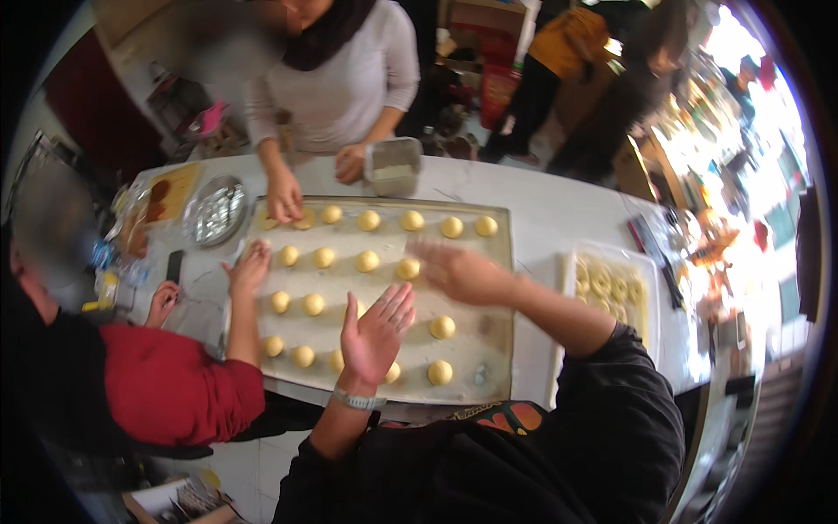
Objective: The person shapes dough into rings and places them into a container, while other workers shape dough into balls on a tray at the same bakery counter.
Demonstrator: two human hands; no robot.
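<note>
Looks about mid-batch, honestly. Loads of smooth, round, pale-yellow dough balls (439, 373) in rows on a big rectangular metal tray (484, 345), down along the near edge of the white desk (541, 218). Left hand (375, 339) wide over the tray, palm showing, thumb out, nothing in it. Right hand (463, 272) blurred but flat and wide too, fingertips near a ball; can't tell about anything underneath. Done so far, as a guess: rounding and spacing out. Barely begun: flattening, with just a squashed yellow dough disc (303, 219) or two at the tray's far-left corner, by a co-worker's hand (285, 199). Toward the desk's right edge, a white rectangular plastic tub (620, 255) of pale-yellow dough rings (601, 284), apparently shaped already. Most balls still plump, so plenty left.
</note>
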